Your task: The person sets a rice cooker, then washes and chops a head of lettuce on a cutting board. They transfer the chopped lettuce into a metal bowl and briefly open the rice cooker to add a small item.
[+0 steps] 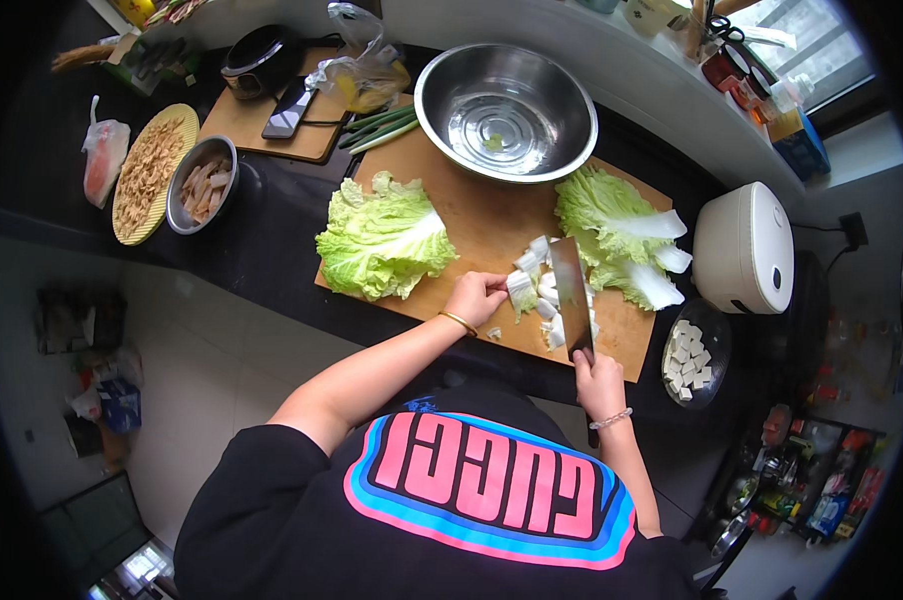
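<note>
My right hand (600, 379) grips the handle of a broad-bladed kitchen cleaver (571, 300), whose blade stands among cut white pieces of napa cabbage (549, 304) on a wooden cutting board (481, 225). With its fingertips my left hand (481, 296) holds the edge of a small cabbage piece (523, 289), left of the blade. Whole leaves of napa cabbage (384, 236) lie on the board's left part, and more leaves (624, 232) on its right part. At the board's far edge rests a big stainless steel basin (508, 112) with a small green scrap inside.
Left are scallions (380, 129), a steel bowl of pale strips (202, 187), a yellow tray of small tan pieces (151, 176) and a phone (289, 111). Right stand a white rice cooker (748, 247) and a dish of white cubes (688, 360). The counter's front edge runs before me.
</note>
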`<state>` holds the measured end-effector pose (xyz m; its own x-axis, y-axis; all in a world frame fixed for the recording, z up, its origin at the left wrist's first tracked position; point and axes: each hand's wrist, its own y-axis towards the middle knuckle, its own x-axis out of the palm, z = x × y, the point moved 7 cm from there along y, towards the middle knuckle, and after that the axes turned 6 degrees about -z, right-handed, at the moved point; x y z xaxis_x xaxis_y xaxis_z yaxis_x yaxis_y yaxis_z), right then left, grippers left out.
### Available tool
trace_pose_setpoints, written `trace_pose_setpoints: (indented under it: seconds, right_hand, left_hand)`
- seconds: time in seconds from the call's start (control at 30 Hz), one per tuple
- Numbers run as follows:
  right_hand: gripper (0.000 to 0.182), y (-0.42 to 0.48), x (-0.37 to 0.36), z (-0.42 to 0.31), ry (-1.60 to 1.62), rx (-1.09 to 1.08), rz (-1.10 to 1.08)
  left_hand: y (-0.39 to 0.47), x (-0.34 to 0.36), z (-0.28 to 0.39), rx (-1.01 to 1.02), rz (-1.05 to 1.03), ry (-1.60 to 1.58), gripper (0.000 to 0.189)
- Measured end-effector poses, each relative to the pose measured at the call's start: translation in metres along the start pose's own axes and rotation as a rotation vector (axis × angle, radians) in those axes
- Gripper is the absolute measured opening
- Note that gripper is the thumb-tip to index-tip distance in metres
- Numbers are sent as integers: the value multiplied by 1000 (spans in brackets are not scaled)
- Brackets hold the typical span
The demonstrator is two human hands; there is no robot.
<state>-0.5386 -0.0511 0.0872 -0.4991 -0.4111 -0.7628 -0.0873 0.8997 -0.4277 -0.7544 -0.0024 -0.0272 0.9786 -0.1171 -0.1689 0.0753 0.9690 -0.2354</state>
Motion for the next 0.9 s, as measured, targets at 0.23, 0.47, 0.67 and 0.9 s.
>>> trace_pose_setpoints:
  seconds: [0.23,0.47,0.67,0.9]
  right_hand:
    - [28,2,14,2,89,-38,-124]
    - [33,24,58,-6,93,20,-299]
    - [34,26,52,12,217,122,-262]
    - [34,18,54,9,221,104,-230]
  left_hand:
    - [-45,-55,58,455,202,438,27]
    - [-36,-117,47,163,304,1044,75]
    - [-30,-120,15,-70,55,1179,110]
    - [-20,-136,2,31,60,1118,91]
